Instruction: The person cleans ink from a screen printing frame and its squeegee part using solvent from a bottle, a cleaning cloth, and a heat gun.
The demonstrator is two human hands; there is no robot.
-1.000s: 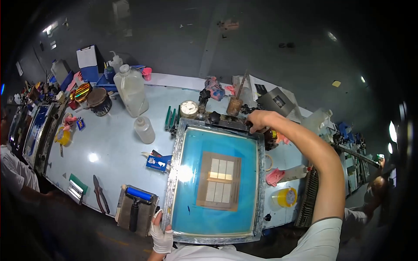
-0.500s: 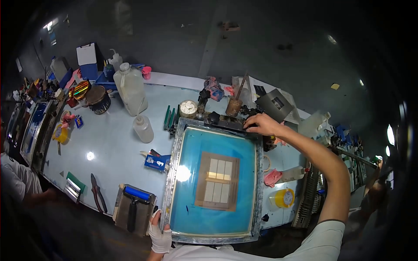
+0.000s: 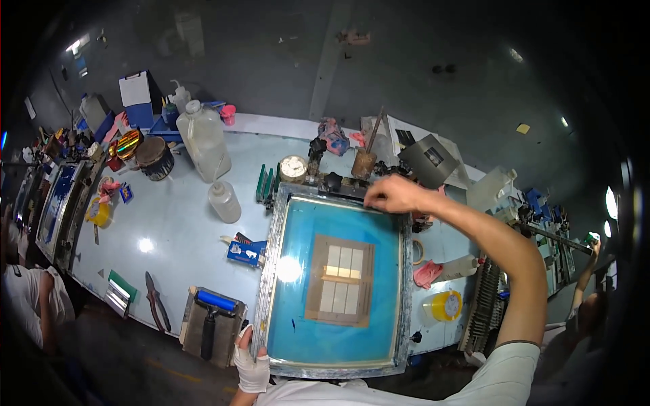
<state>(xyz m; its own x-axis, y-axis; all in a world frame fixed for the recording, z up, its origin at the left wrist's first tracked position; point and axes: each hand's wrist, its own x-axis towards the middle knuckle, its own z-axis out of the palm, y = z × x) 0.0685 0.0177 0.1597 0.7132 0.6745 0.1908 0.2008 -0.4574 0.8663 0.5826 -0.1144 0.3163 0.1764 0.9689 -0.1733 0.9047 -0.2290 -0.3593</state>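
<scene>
A screen printing frame [image 3: 263,298] with a silvery metal border and blue mesh lies in front of me. Within the mesh is a brown-edged rectangle [image 3: 313,284] of pale panes. My left hand [image 3: 251,369], in a white fingerless glove, grips the frame's near left corner. At the far edge, my bare right hand [image 3: 396,194] is by the dark clamp bar [image 3: 352,189], its fingers curled together. Whether something small is between those fingers is hidden. A black knob [image 3: 332,181] stands on the bar to the left of this hand.
Left of the frame are a blue roller [image 3: 217,300], pliers [image 3: 157,301], a squeeze bottle [image 3: 224,201] and a large jug [image 3: 204,142]. Yellow tape [image 3: 447,306] and a pink cloth [image 3: 428,274] lie to the right. Other people [image 3: 30,298] are at both sides.
My right hand has shifted a little to the left along the clamp bar, and its fingers have curled in. My left hand stays on the frame's corner.
</scene>
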